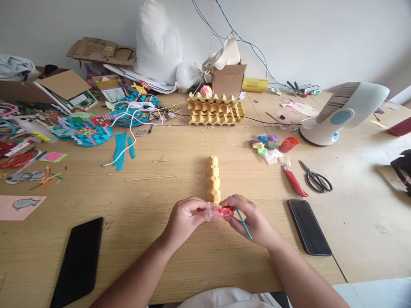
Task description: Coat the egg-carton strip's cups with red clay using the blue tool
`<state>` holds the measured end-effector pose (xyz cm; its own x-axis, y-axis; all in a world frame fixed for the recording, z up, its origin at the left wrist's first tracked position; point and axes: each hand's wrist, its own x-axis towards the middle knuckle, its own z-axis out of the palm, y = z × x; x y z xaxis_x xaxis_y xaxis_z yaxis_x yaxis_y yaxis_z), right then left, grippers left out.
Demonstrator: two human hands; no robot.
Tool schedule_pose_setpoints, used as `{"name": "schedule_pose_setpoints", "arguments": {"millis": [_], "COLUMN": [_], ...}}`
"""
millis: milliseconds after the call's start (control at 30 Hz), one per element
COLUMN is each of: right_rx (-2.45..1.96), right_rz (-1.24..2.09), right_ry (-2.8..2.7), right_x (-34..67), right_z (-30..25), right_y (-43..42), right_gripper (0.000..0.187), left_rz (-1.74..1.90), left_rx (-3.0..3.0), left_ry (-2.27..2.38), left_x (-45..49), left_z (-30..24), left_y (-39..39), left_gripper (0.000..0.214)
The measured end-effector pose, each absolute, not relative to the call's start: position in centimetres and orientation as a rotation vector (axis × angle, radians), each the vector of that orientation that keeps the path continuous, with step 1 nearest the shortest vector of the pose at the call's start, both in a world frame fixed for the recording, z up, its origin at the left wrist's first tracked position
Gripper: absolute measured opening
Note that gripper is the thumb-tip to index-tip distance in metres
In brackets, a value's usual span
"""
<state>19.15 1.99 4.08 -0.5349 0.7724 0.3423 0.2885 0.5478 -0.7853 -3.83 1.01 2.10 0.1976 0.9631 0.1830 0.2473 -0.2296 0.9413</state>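
Between my two hands is a small clear plastic packet (224, 211) with something red inside. My left hand (189, 216) is closed, pinching the packet's clear end. On the red side, my right hand (248, 218) grips the packet's other end, and a thin blue stick (243, 222) lies across its fingers. Just beyond the hands, a yellow strip of egg carton (213, 179) stretches away over the wooden table (180, 256), its cups bottom up. The strip's near end is close behind the packet; whether they touch I cannot tell.
To the right lie a black phone (310, 226), scissors (316, 177), a red-handled cutter (294, 182), a red cup (289, 144) and several coloured clay packets (263, 141). Stacked egg trays (213, 113) stand at the back. A dark tablet (80, 256) is at left; a white lamp-like device (340, 113) stands right.
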Motion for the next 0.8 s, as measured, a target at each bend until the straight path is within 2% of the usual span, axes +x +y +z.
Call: {"name": "schedule_pose_setpoints", "arguments": {"millis": [133, 333, 600, 700, 800], "right_rx": [-0.909, -0.887, -0.869, -0.871, -0.851], "right_rz": [0.906, 0.756, 0.731, 0.78, 0.81], "right_ry": [-1.991, -2.024, -1.971, -1.985, -1.988], "right_x": [19.3, 19.5, 19.0, 18.9, 18.9], "right_z": [4.3, 3.5, 3.3, 3.5, 3.4], "right_y": [1.9, 2.2, 2.1, 1.9, 1.8], "right_gripper": [0.014, 0.014, 0.009, 0.013, 0.04], "left_rz": [1.093, 1.065, 0.954, 0.914, 0.912], "left_rx": [1.74, 1.752, 1.23, 1.163, 1.219], "left_ry": [1.195, 1.206, 0.976, 0.979, 0.997], "left_x": [-4.0, -3.9, -3.1, -3.3, -3.7], "left_z": [2.0, 2.0, 2.1, 2.2, 2.4], "left_y": [1.1, 1.0, 0.8, 1.0, 1.0], "left_gripper": [0.029, 0.029, 0.027, 0.027, 0.027]}}
